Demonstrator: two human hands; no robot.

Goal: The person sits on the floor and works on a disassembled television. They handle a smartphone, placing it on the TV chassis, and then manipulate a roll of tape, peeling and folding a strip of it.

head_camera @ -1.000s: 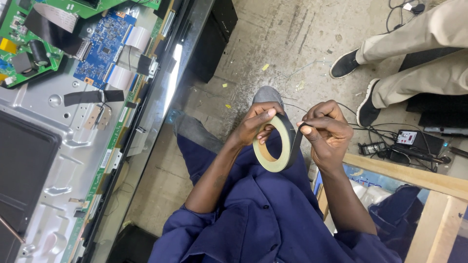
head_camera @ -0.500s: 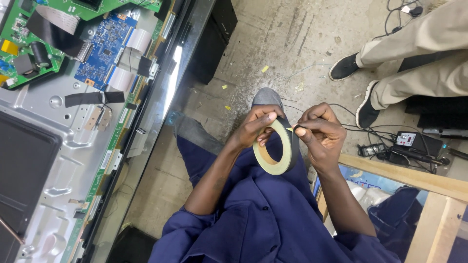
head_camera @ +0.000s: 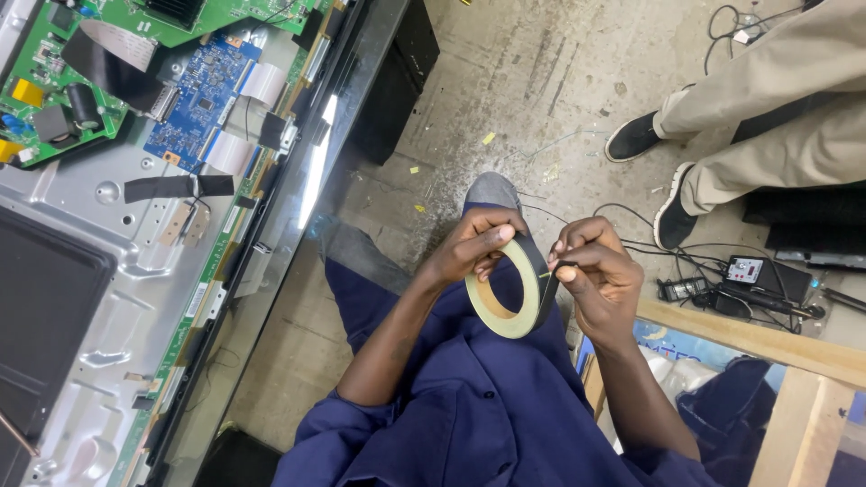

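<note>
Tape roll upright, hole facing camera — left hand grips rim, right hand pinches end

both arms bent at the elbow, forearms drawn in over the lap. left hand curled, fingers and thumb closed in a grip on what it holds. right hand raised level with it, thumb and forefinger pinched tight, other fingers folded under.

even, bright indoor light, sharp pic
glare strip on glossy panel edge at left; soft shadows, slight wide-angle bend at edges.
</note>
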